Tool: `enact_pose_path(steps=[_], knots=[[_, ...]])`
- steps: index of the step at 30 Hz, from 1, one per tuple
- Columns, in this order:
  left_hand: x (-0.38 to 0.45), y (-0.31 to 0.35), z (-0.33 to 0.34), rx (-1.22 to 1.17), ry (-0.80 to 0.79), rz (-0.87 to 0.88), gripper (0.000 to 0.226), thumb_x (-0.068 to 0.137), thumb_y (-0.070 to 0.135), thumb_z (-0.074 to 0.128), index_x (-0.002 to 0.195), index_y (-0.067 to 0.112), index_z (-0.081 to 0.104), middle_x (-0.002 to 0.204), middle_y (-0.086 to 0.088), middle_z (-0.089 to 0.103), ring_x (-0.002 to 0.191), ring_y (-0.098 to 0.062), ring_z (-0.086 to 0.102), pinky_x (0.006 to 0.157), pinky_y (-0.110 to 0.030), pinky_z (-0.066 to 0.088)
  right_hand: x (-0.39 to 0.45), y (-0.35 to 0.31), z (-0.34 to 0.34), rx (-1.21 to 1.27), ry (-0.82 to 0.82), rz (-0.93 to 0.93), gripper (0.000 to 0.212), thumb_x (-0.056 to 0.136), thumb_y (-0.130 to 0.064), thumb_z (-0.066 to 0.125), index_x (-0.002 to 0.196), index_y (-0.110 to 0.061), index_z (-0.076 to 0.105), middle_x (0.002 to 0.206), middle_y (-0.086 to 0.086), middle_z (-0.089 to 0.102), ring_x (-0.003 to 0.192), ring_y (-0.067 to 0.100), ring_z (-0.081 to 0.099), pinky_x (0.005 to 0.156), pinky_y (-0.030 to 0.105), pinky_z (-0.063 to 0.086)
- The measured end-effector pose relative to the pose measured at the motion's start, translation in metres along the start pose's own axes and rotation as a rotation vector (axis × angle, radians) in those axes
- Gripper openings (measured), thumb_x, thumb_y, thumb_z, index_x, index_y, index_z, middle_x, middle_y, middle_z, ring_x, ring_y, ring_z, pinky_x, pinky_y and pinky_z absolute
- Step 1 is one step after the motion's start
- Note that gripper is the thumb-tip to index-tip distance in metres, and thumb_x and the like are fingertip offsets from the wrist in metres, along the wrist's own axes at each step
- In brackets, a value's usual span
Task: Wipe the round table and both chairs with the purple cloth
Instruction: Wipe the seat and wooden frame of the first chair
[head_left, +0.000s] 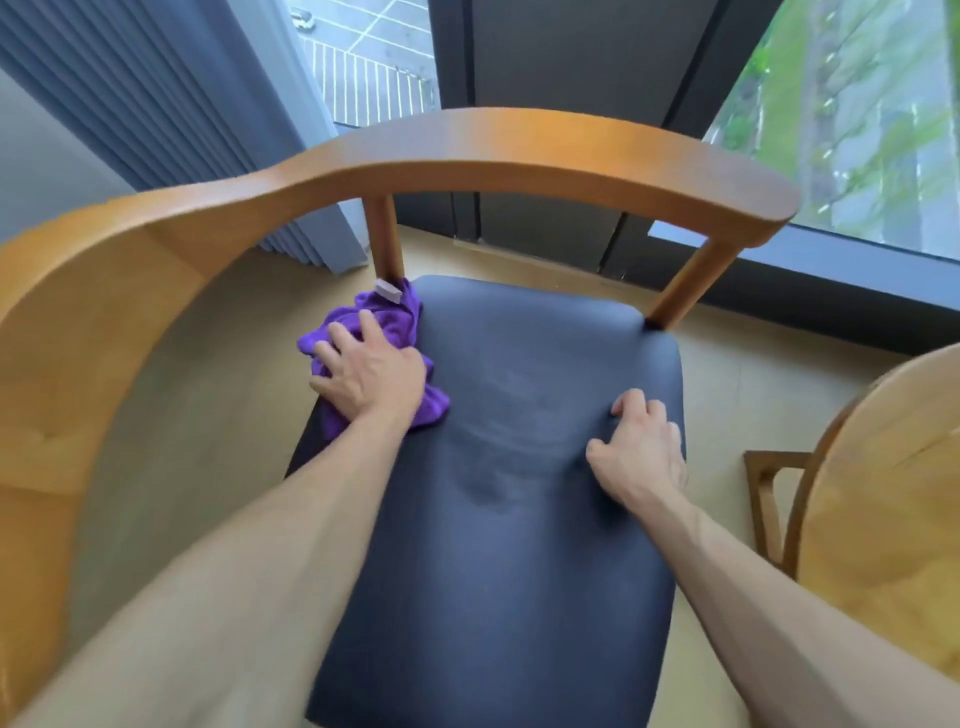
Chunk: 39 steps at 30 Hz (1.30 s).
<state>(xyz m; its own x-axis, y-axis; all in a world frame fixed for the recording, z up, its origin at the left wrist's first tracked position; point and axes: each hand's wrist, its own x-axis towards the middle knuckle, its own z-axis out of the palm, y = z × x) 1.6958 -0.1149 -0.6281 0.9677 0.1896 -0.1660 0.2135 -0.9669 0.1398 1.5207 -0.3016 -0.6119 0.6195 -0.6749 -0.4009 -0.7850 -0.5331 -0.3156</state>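
Observation:
A wooden chair with a curved backrest (467, 150) and a dark blue-grey padded seat (498, 519) fills the view below me. The purple cloth (387, 322) lies crumpled on the seat's far left edge, close to the left rear post. My left hand (371, 376) presses flat on the cloth with fingers spread. My right hand (641, 449) rests on the right side of the seat, fingers bent with their tips pushing into the padding, holding nothing. The round wooden table (893, 499) shows at the right edge.
A grey pleated curtain (171, 104) hangs at the far left. A floor-length window with a dark frame (561, 78) stands right behind the chair. Beige floor (737, 374) lies between chair and table. A second wooden chair frame (769, 493) sits under the table.

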Motion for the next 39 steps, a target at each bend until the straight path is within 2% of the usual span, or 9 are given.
enact_pose_path(steps=[3,8,11,16,21,26,34,36,39], knots=[[-0.035,0.066,0.008,-0.016,-0.005,0.030,0.048,0.081,0.040,0.058,0.126,0.021,0.052,0.137,-0.014,0.042,0.122,-0.037,0.040,0.092,-0.049,0.040,0.006,0.003,0.001,0.032,-0.038,0.001,0.032,0.077,-0.014,0.056,0.102,-0.025,0.041,0.100,-0.007,0.035,0.095,0.024,0.038,0.073,0.033,0.033],[-0.108,0.121,0.035,0.068,-0.169,1.077,0.050,0.083,0.041,0.054,0.133,0.038,0.054,0.146,-0.001,0.042,0.120,-0.031,0.043,0.091,-0.042,0.038,0.005,0.010,-0.001,0.117,-0.024,-0.051,0.034,0.076,-0.009,0.059,0.108,-0.015,0.048,0.109,0.009,0.050,0.106,0.037,0.049,0.085,0.041,0.044],[-0.056,0.102,0.020,0.199,-0.128,1.330,0.061,0.079,0.045,0.057,0.140,0.040,0.050,0.151,0.002,0.041,0.120,-0.029,0.045,0.088,-0.040,0.045,0.003,0.017,-0.001,0.180,-0.010,-0.090,0.036,0.075,-0.004,0.058,0.108,-0.016,0.052,0.109,0.005,0.052,0.106,0.031,0.050,0.089,0.039,0.045],[0.029,0.048,0.003,0.153,0.025,0.727,0.061,0.079,0.042,0.056,0.139,0.034,0.049,0.141,-0.005,0.046,0.121,-0.036,0.045,0.093,-0.047,0.048,0.009,0.025,0.000,0.258,-0.032,-0.093,0.036,0.078,0.000,0.050,0.105,-0.024,0.054,0.102,-0.006,0.050,0.102,0.023,0.050,0.082,0.030,0.039],[-0.017,0.123,0.015,0.049,-0.003,0.165,0.041,0.085,0.032,0.054,0.126,0.027,0.055,0.135,-0.013,0.042,0.124,-0.037,0.038,0.093,-0.051,0.042,0.020,0.031,-0.001,0.433,-0.077,-0.029,0.029,0.089,-0.006,0.043,0.105,-0.027,0.054,0.102,-0.004,0.056,0.103,0.023,0.054,0.081,0.033,0.041],[-0.134,0.171,0.047,0.015,-0.054,0.606,0.049,0.080,0.040,0.059,0.128,0.034,0.055,0.139,-0.006,0.040,0.118,-0.032,0.041,0.085,-0.044,0.045,0.032,0.033,-0.022,0.754,-0.163,0.146,0.043,0.101,-0.024,0.036,0.143,-0.031,0.038,0.117,0.009,0.058,0.100,0.027,0.059,0.090,0.051,0.055],[-0.065,0.074,0.000,0.347,-0.198,1.663,0.061,0.078,0.043,0.057,0.138,0.033,0.056,0.148,-0.009,0.047,0.113,-0.034,0.051,0.100,-0.041,0.044,0.029,0.055,-0.046,0.302,-0.104,0.192,0.029,0.097,-0.015,0.038,0.118,-0.011,0.057,0.119,0.022,0.063,0.110,0.039,0.057,0.086,0.034,0.043],[-0.032,0.047,-0.014,0.429,-0.146,1.608,0.064,0.075,0.042,0.057,0.138,0.033,0.056,0.148,-0.007,0.048,0.112,-0.032,0.051,0.095,-0.040,0.047,0.028,0.054,-0.049,0.341,-0.141,0.209,0.033,0.096,-0.016,0.035,0.122,-0.013,0.056,0.117,0.021,0.063,0.107,0.039,0.060,0.090,0.037,0.049],[-0.023,0.039,-0.008,0.306,-0.069,1.132,0.065,0.075,0.036,0.062,0.139,0.034,0.052,0.148,-0.005,0.043,0.113,-0.035,0.047,0.086,-0.047,0.053,0.026,0.058,-0.054,0.408,-0.183,0.168,0.038,0.098,-0.025,0.033,0.130,-0.014,0.050,0.120,0.021,0.062,0.110,0.041,0.059,0.094,0.051,0.051]])
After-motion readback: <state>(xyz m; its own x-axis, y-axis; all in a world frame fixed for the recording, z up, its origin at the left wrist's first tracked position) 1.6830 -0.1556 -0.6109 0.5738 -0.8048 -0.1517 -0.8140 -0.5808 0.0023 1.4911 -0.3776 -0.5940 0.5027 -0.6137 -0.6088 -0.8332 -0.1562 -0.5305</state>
